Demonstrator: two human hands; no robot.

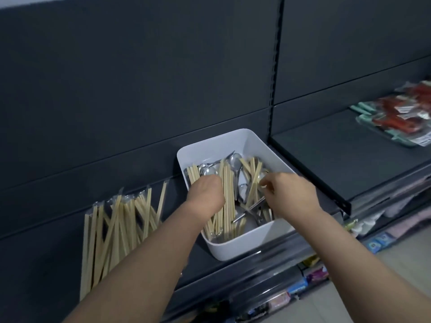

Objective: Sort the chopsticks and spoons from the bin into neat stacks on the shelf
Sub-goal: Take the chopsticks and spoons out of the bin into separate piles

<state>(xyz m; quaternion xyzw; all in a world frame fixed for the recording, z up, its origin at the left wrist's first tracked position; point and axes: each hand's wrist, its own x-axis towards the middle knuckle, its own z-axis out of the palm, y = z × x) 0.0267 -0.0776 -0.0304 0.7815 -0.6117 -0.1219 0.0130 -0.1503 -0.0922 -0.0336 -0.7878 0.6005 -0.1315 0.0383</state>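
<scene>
- Both hands are down in the white bin, which sits on the dark shelf right in front of me.
- Left hand is curled over the left side of the bin, fingers tucked down among the chopsticks. Looks like it's closing on a bunch, but the fingertips are buried so I can't tell exactly what it's got.
- Right hand is over the right half of the bin, thumb and forefinger pinched together on something small near a chopstick tip. Can't tell if it's a chopstick or a spoon handle, it's blurry there.
- Spoons are mixed in with the chopsticks, mostly between the two hands and just beyond them toward the back wall of the bin. A few metal handles poke out under the right hand.
- Left of the left hand, well clear of the bin, there's a pile of wrapped chopsticks on the shelf. Pretty loose, lots of them crossing each other.
- Way off to the right of the right hand, on the next shelf section, some red and teal packets.
</scene>
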